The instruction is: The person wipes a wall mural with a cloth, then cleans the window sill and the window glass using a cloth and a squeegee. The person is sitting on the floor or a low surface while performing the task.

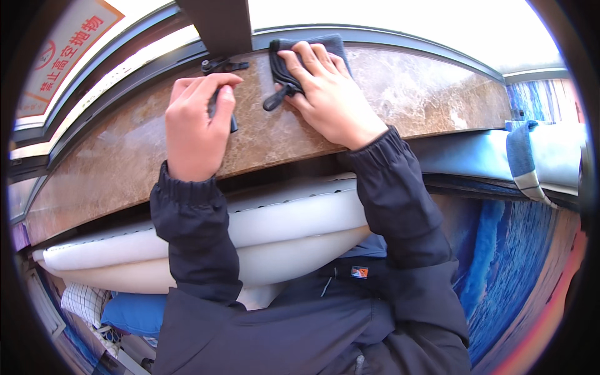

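My right hand (323, 89) presses a folded dark grey cloth (330, 43) down on the brown marble windowsill (398, 89), against the window frame. A black loop or corner (276, 97) sticks out from the cloth beside the thumb. My left hand (199, 124) is over the sill to the left, fingers curled around a small black object (233, 124). Most of that object is hidden behind the thumb and fingers. Just beyond the left fingertips, a black fitting (225, 65) lies at the foot of the dark window post (225, 28).
Below the sill is a white padded panel (300, 211). A blue cushion (133, 314) and a checked cushion (84, 300) lie at lower left. A strap (521, 154) wraps a pale roll at right, near a blue patterned curtain (506, 262). A sign bearing writing (70, 56) is on the left window.
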Tool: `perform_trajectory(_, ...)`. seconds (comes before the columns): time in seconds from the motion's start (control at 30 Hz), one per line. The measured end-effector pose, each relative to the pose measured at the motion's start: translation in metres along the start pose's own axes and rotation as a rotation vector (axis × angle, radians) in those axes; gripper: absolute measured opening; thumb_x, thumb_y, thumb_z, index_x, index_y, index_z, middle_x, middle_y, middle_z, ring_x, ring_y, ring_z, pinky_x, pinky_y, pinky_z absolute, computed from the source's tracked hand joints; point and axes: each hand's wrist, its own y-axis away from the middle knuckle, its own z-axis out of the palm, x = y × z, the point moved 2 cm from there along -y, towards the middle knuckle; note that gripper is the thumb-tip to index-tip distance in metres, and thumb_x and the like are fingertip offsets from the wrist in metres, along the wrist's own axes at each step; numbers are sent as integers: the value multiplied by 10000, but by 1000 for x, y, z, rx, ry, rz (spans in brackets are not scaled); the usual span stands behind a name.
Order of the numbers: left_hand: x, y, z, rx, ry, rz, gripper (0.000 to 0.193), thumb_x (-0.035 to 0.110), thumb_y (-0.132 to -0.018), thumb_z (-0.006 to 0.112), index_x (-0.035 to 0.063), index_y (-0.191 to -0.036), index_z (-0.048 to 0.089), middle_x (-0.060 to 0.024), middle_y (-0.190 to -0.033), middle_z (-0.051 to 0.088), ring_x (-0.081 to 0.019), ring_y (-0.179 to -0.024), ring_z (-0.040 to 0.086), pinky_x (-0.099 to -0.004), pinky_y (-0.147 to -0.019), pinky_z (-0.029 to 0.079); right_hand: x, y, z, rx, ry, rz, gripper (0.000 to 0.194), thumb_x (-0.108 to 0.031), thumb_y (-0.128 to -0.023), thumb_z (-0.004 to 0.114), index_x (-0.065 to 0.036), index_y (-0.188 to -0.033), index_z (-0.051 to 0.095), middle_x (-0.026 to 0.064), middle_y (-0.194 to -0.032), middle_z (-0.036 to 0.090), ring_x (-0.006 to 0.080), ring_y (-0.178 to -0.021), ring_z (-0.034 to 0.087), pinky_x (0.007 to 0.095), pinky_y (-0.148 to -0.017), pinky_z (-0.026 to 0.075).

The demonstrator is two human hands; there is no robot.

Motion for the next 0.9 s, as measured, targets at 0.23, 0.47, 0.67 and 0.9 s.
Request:
perform_trajectory(0.23,2,2,-4,15,4,30,154,106,-943,621,71,-1013,754,-104,-895,729,-299,-942,628,-390,-845,521,-71,67,-28,-200,-153,120,568,-184,-965,612,-37,-1499,484,223,-1505,465,416,-1435,394,513,-1198,284)
perform_trajectory(0.47,2,2,-4,1,4,0,152,116,-948,623,64,-1002,755,-110,-905,731,-308,-944,623,-393,-848,521,-7,41,-28,-114,23,139,495,-225,-1051,516,24,-1477,480,273,-1484,459,413,-1413,419,502,-1181,312)
perform_trajectory(0.67,2,0,-5,-21,-19,-22,166,119,-969,620,59,-1019,767,-91,-921,727,-237,-952,633,-340,-832,512,-32,13,-1,-36,62,110,549,-255,-1010,539,9,-1486,467,228,-1502,467,397,-1425,406,490,-1184,315)
perform_trajectory(0.9,3,1,-6,14,-22,-44,141,128,-949,638,68,-990,758,-98,-914,734,-287,-941,623,-380,-844,513,-43,72,-36,-271,-42,171,590,-225,-1010,569,-71,-1559,418,203,-1591,392,387,-1490,336,476,-1238,242)
